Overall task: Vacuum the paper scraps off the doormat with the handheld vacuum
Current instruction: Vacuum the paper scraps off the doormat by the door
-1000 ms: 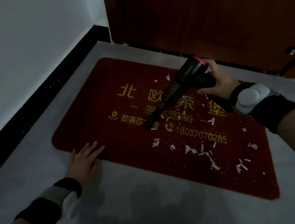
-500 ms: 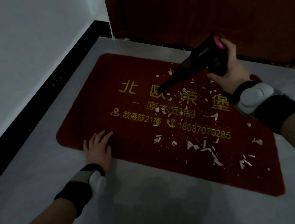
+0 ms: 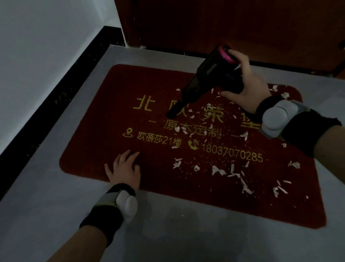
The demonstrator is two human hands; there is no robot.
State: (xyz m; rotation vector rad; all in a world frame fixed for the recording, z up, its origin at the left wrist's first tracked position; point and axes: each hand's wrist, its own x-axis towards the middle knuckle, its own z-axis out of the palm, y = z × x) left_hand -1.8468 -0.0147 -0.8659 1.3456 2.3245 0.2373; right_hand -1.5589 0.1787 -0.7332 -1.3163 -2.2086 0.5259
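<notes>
Scraps (image 3: 228,168) cover much of the doormat (image 3: 108,119), so by my judgement the job is well short of done. The mat's 9 o'clock half looks bare of paper. The litter runs from a few bits under the vacuum at 12 o'clock, through the centre around the yellow lettering, down to a thick patch of larger curls at 4 to 5 o'clock. A few more lie at the 1 and 3 o'clock edges.

The right hand (image 3: 248,87) grips the vacuum (image 3: 206,76) by its body, fingers curled round it, with the nozzle angled down toward 8 o'clock. The tip sits at or just above the pile among the top row of characters; I cannot tell whether it touches. The left hand (image 3: 125,169) lies flat on the mat's 7 o'clock edge, fingers spread and holding nothing, likely pinning the mat.

Around the mat is grey floor (image 3: 49,202), a white wall (image 3: 27,49) with a black skirting (image 3: 48,107) at 9 to 10 o'clock, and a brown door (image 3: 230,12) at 12 o'clock. Nothing blocks the nozzle's reach. Dim light and fine specks may make the smallest bits easy to miss.
</notes>
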